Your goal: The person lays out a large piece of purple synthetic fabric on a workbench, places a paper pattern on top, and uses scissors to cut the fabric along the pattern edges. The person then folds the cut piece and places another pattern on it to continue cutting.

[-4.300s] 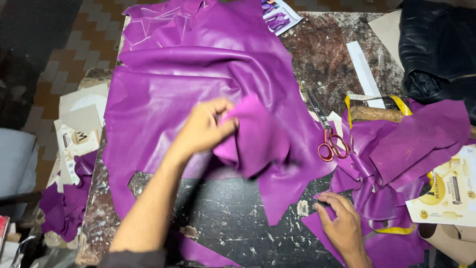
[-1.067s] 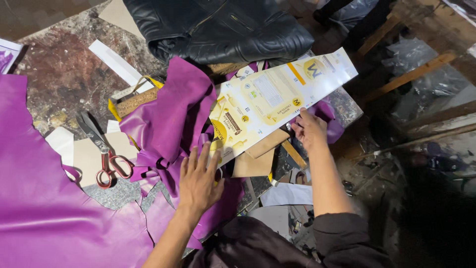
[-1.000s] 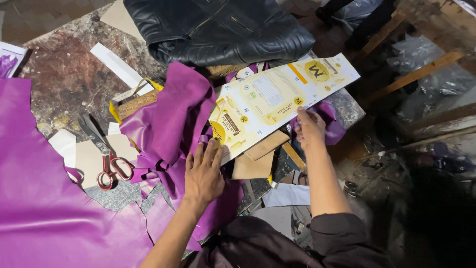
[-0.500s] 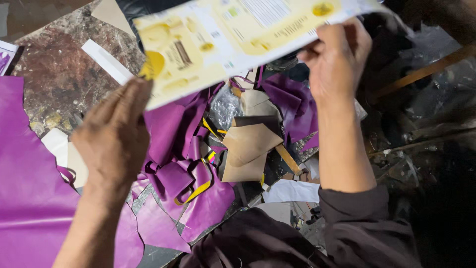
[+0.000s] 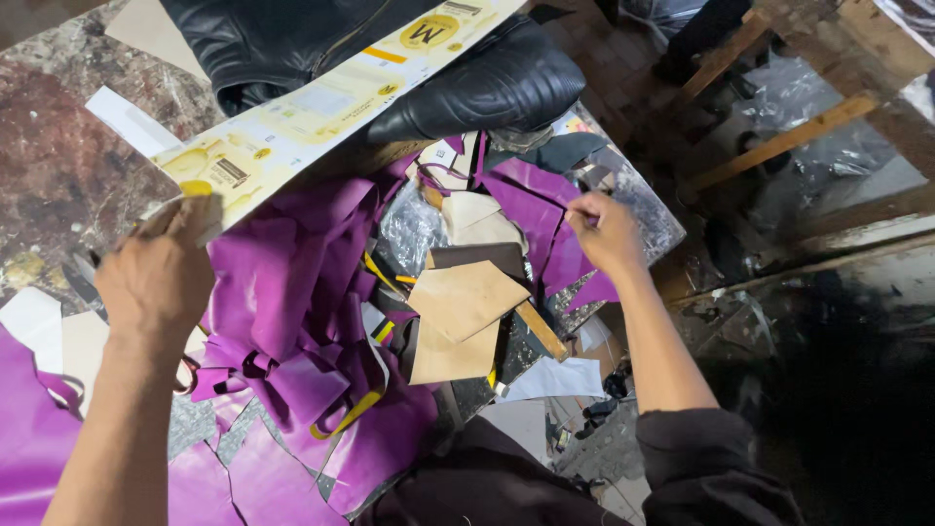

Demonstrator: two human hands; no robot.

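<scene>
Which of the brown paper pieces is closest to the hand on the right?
The pale, small brown paper piece lying highest in the pile, just left of the right hand. The two bigger tan pieces lie lower down, farther from that hand.

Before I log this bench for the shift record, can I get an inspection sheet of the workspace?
Surface: worn, mottled table, mostly covered.
Job's things: long printed card sheet; purple leather pieces.
Clutter: tan card patterns, yellow strap, black leather jacket.
Hands: left hand grips the card sheet's end; right hand pinches a purple scrap.
Cables: nothing seen.
Surroundings: wooden slats to the right, dark floor.
</scene>
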